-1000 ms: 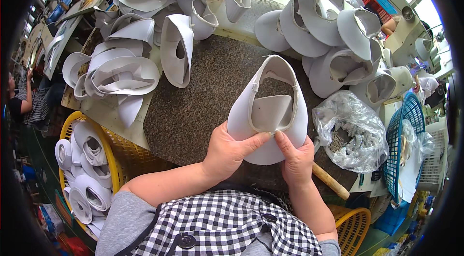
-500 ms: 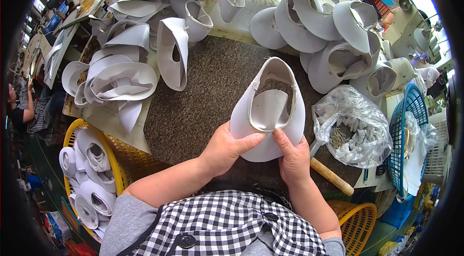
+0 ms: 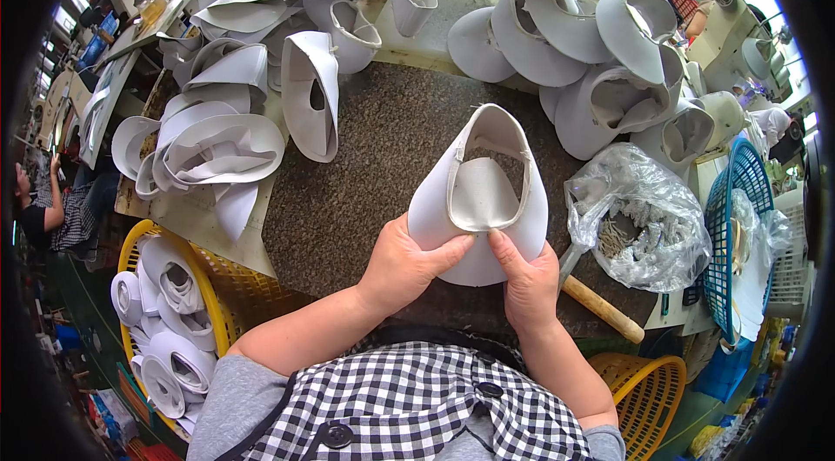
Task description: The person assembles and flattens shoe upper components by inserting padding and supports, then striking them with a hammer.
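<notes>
Both of my hands grip a white shoe upper (image 3: 478, 265) above the dark speckled work surface. My left hand (image 3: 404, 265) pinches its left side, with the thumb lying on top by the rim of the opening. The right side is in my right hand (image 3: 531, 283), whose thumb meets the other near the middle of that rim. My other fingers are hidden beneath the upper. Its opening faces up, showing the pale inside and rough trimmed edges. Just right of my right hand lies a tool with a wooden handle (image 3: 603, 309), its far end partly hidden.
More white uppers are heaped at the left (image 3: 222, 152) and far right (image 3: 609, 100). A clear plastic bag (image 3: 665, 257) of scraps sits right of my hands. Yellow baskets stand low left (image 3: 213, 278) and low right (image 3: 652, 391); a blue basket (image 3: 720, 235) is farther right.
My hands keep the same hold on the upper, which has tilted slightly. At the far side, another person's arm and sleeve have come further into view.
</notes>
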`<state>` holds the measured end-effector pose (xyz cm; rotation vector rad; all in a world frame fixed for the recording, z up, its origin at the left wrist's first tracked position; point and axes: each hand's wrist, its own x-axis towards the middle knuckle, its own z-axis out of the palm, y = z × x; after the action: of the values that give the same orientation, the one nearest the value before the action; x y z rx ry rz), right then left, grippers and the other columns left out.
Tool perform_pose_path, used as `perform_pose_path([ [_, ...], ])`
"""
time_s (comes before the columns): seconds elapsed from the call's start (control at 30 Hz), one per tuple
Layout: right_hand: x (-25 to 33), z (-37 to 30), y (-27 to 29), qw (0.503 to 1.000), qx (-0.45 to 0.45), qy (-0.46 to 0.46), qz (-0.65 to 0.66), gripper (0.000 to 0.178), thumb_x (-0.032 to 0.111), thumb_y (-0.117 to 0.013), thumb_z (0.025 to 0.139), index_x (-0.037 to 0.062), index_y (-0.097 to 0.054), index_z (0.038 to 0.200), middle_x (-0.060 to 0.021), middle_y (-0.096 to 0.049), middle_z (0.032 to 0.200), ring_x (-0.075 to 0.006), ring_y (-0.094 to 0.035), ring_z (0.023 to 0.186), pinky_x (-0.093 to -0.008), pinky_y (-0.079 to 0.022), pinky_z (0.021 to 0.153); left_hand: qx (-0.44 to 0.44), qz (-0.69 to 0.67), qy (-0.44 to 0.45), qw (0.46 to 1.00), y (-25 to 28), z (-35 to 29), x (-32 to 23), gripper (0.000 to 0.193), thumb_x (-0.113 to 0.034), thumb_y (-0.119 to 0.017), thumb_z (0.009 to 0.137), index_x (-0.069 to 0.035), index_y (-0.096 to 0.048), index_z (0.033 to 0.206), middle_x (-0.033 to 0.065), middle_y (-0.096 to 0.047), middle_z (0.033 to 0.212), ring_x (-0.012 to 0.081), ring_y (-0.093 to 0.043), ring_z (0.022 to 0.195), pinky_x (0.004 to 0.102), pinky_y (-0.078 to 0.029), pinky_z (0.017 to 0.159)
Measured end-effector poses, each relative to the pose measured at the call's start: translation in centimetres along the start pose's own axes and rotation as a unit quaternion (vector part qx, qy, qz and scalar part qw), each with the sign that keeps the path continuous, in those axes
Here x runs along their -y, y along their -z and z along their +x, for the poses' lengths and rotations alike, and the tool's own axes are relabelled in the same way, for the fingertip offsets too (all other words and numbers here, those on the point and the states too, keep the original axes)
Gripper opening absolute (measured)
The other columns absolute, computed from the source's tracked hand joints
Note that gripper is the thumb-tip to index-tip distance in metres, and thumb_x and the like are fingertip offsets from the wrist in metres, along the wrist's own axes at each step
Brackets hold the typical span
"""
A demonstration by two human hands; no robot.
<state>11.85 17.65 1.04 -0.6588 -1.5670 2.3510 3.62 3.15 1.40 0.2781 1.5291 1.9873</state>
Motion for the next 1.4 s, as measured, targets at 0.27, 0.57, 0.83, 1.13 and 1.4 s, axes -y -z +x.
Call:
perform_pose_path([
  [0.27, -0.2, 0.1, 0.4, 1.0, 0.028, 0.002, 0.005, 0.029, 0.011, -0.065, 0.092, -0.0017, -0.059, 0.118, -0.0072, -0.065, 0.112, -0.0128, -0.06, 0.1, -0.027, -0.047, 0.088, 0.01, 0.004, 0.006, 1.0, 0.1, -0.4, -0.5, 0.039, -0.003, -0.067, 0.087, 0.001, -0.055, 0.123, 0.0089, -0.063, 0.114, 0.0142, -0.061, 0.104, 0.03, -0.05, 0.091],
  [0.57, 0.1, 0.3, 0.4, 0.999, 0.037, -0.001, -0.017, 0.029, 0.009, -0.067, 0.09, -0.002, -0.06, 0.117, -0.0074, -0.065, 0.11, -0.0132, -0.061, 0.098, -0.0273, -0.048, 0.087, -0.003, -0.017, -0.005, 1.0, -0.2, -0.4, -0.4, 0.035, -0.006, -0.068, 0.086, 0.003, -0.057, 0.118, 0.0086, -0.065, 0.108, 0.0134, -0.062, 0.098, 0.0283, -0.052, 0.087],
  [0.83, -0.7, -0.1, 0.1, 0.998, 0.027, -0.025, 0.044, 0.025, 0.009, -0.067, 0.09, -0.0001, -0.061, 0.113, -0.0061, -0.066, 0.108, -0.0116, -0.061, 0.097, -0.026, -0.048, 0.085, 0.0, 0.054, -0.03, 0.998, -0.3, -0.1, -0.8, 0.037, -0.005, -0.068, 0.082, 0.002, -0.057, 0.117, 0.0059, -0.064, 0.106, 0.0123, -0.06, 0.097, 0.0284, -0.05, 0.085],
  [1.13, -0.5, -0.4, 0.1, 0.999, 0.004, -0.004, -0.041, 0.023, 0.012, -0.065, 0.092, -0.0008, -0.062, 0.111, -0.0044, -0.066, 0.103, -0.0093, -0.061, 0.092, -0.0244, -0.049, 0.081, 0.01, 0.0, -0.004, 1.0, 0.0, 0.4, 0.7, 0.039, -0.005, -0.068, 0.083, 0.002, -0.056, 0.12, 0.007, -0.063, 0.11, 0.0123, -0.059, 0.099, 0.0285, -0.049, 0.087],
  [1.4, -0.5, -0.4, 0.6, 0.998, 0.015, -0.058, -0.003, 0.023, 0.015, -0.064, 0.094, -0.0006, -0.063, 0.11, -0.0048, -0.067, 0.101, -0.01, -0.061, 0.09, -0.0253, -0.049, 0.08, 0.031, -0.018, 0.023, 0.999, 0.6, 0.4, 1.8, 0.039, -0.005, -0.068, 0.084, 0.001, -0.055, 0.121, 0.0071, -0.063, 0.111, 0.0128, -0.06, 0.1, 0.0281, -0.049, 0.088],
])
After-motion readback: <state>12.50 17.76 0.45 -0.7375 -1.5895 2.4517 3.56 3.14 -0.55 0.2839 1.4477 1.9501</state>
